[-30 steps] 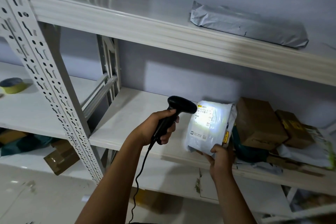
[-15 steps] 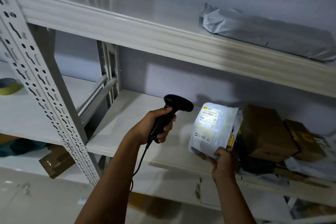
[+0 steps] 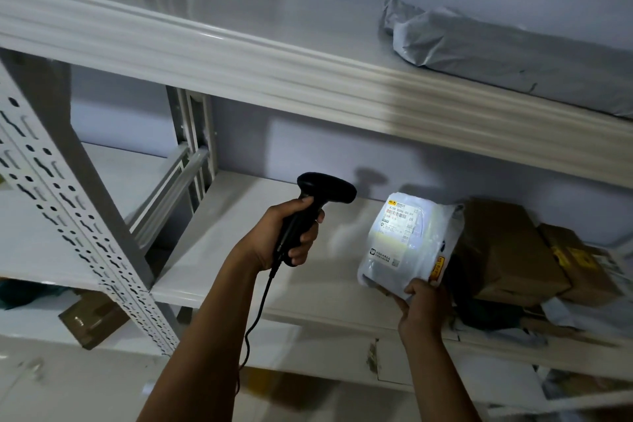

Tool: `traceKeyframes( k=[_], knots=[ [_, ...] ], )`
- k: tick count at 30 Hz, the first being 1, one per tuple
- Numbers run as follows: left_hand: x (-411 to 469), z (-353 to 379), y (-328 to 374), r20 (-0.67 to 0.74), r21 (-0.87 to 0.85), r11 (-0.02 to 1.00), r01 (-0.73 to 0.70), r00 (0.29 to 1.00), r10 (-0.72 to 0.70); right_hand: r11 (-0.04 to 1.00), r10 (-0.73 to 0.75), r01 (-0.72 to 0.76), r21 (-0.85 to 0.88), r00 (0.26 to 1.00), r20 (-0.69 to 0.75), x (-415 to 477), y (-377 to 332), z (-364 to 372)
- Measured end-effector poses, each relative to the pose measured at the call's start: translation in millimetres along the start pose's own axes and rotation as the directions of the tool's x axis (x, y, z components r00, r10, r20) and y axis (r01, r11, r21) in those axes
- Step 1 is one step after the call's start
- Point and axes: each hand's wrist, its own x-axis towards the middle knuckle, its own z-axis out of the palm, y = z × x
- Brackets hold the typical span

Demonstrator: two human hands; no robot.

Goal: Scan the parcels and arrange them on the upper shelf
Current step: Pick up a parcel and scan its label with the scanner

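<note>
My left hand (image 3: 279, 238) grips a black corded barcode scanner (image 3: 317, 197), its head aimed right at a white plastic parcel (image 3: 402, 243). My right hand (image 3: 423, 308) holds that parcel by its lower edge, upright over the middle shelf (image 3: 219, 250). The scanner's light falls on the parcel's shipping label (image 3: 400, 217). A long grey bagged parcel (image 3: 507, 58) lies on the upper shelf (image 3: 239, 55) at the right.
Brown cardboard boxes (image 3: 503, 250) and soft bags are piled on the middle shelf right of the held parcel. A perforated metal upright (image 3: 68, 223) stands at the left. Another box (image 3: 90, 319) lies on a lower level at the left.
The view has tilted upward, so more of the upper shelf shows. Both hands keep the same hold; the parcel has drifted slightly right, away from the scanner.
</note>
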Motion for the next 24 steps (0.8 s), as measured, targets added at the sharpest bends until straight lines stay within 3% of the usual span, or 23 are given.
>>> traceKeyframes(
  k=[24],
  knots=[
    [28,-20,2,0.063,-0.027,0.999,0.040,0.997,-0.038,0.999,0.012,-0.011,0.033,1.000,-0.028,5,8,15]
  ],
)
